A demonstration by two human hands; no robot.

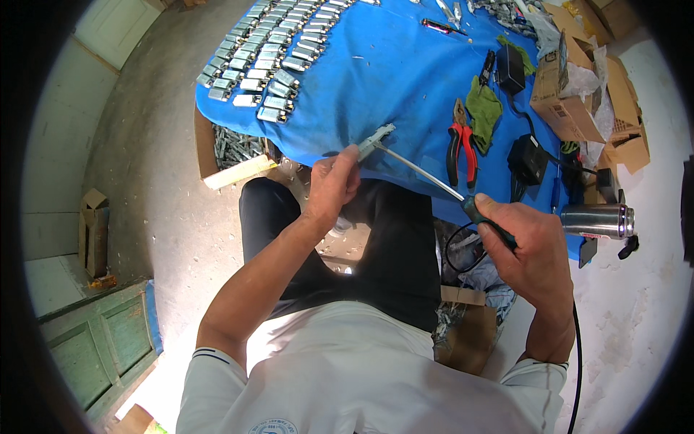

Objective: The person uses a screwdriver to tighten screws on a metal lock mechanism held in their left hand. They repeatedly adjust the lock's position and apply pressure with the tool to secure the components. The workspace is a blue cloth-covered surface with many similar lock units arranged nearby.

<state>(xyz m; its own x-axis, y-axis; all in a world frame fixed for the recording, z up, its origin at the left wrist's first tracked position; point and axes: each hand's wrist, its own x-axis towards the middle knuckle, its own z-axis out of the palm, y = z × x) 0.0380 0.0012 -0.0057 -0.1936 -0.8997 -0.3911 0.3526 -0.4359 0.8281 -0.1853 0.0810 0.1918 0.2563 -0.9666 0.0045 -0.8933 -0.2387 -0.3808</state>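
My left hand (335, 182) is closed on one end of a slim grey metal piece (377, 139), holding it over the front edge of the blue-covered table (394, 79). The free end of the piece, with a notched outline, points away from me to the right. In my right hand (526, 242) is a screwdriver (423, 173) with a dark green handle, gripped with the thumb along it. Its long shaft slants up to the left, and the tip meets the metal piece at its side. Whether the tip sits in a slot is too small to tell.
Rows of small silver metal blocks (271, 54) fill the table's far left. Right of my hands lie red-and-black pliers (461, 145), a green cloth (483, 112) and black adapters (528, 159). A steel flask (594, 220) and cardboard boxes (567, 105) stand far right.
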